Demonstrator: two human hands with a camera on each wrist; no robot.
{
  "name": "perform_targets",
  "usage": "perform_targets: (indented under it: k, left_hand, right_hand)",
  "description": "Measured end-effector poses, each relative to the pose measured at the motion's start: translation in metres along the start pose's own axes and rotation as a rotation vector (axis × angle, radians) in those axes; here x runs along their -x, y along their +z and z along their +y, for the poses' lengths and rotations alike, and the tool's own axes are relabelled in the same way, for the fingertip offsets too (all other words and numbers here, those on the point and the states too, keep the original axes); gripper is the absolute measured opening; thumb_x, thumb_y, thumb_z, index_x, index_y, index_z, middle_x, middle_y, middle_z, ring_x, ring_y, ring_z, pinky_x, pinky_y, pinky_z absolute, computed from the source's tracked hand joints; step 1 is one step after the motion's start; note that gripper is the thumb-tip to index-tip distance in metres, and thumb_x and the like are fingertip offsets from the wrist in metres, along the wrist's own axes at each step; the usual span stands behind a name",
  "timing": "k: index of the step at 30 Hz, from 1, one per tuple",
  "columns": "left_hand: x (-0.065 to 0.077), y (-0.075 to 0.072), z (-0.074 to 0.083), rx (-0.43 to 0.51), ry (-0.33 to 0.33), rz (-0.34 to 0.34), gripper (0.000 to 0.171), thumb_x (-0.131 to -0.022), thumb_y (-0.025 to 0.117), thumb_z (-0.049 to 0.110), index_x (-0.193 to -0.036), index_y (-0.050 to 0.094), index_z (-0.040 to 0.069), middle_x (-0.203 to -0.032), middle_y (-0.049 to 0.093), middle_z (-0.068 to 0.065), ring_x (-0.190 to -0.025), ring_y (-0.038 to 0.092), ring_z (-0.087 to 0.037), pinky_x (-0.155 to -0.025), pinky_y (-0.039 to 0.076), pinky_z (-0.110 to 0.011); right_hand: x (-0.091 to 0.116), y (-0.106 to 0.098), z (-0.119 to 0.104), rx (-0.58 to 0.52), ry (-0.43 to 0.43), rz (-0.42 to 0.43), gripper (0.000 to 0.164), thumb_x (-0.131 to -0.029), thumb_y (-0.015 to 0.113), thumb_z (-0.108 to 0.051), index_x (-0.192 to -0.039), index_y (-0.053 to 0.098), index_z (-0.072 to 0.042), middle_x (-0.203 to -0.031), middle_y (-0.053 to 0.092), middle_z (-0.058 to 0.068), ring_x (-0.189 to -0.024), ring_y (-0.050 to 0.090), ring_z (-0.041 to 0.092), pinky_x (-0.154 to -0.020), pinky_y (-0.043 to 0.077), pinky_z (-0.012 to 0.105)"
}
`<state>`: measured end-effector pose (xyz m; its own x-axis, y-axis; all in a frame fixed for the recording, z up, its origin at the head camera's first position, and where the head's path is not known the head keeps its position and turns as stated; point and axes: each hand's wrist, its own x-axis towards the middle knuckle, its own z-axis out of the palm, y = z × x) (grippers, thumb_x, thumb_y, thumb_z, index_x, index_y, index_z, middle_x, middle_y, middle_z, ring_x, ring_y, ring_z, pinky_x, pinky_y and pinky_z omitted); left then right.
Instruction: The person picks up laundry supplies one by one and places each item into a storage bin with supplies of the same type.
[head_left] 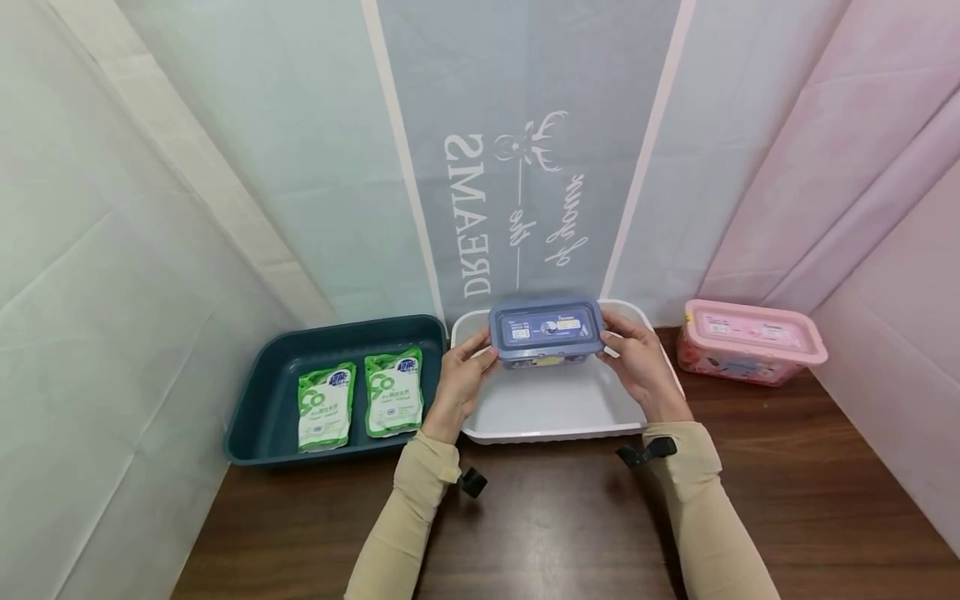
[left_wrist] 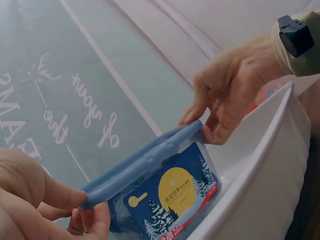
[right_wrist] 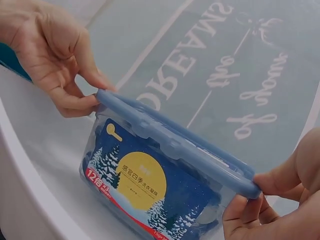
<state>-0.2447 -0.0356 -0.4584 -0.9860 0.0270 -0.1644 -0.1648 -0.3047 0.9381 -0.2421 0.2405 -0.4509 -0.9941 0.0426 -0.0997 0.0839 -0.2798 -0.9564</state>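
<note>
A clear plastic box of laundry capsules with a blue lid [head_left: 546,329] is held over the white tray [head_left: 555,412]. My left hand [head_left: 463,372] pinches the lid's left end between thumb and fingers. At the other end, my right hand [head_left: 636,360] grips the lid's rim the same way. In the right wrist view the front label [right_wrist: 145,175] shows a yellow moon and snowy trees. The left wrist view has the blue lid [left_wrist: 145,160] tilted between both hands, close above the tray's wall [left_wrist: 265,165].
To the left stands a dark green tray [head_left: 258,417] with two green-and-white pouches [head_left: 326,408] lying in it. A similar box with a pink lid [head_left: 750,342] sits on the brown table [head_left: 810,467] at the right. Fabric walls [head_left: 315,125] enclose the back and sides.
</note>
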Motion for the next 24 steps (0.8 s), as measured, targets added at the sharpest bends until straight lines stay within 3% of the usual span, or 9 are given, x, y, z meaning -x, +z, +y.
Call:
perform_targets:
  k: [18,24]
  left_hand:
    - [-0.006,0.001,-0.008,-0.018,-0.010,0.010,0.049,-0.105,0.059,-0.007,-0.153,0.055,-0.001,-0.144,0.054,-0.025,-0.119,0.064,-0.022,-0.104,0.058,-0.032]
    - [-0.006,0.000,-0.009,0.012,-0.040,-0.008,0.051,-0.106,0.057,-0.007,-0.156,0.051,-0.001,-0.143,0.052,-0.024,-0.124,0.063,-0.025,-0.107,0.056,-0.032]
  right_hand:
    - [-0.006,-0.004,0.008,0.006,0.033,-0.021,0.052,-0.112,0.046,-0.001,-0.162,0.035,0.006,-0.118,0.061,-0.007,-0.088,0.059,0.003,-0.080,0.049,0.020]
    - [-0.007,-0.003,0.012,0.068,0.027,0.008,0.052,-0.113,0.048,-0.007,-0.163,0.037,0.003,-0.124,0.060,-0.006,-0.098,0.057,0.002,-0.088,0.050,0.018]
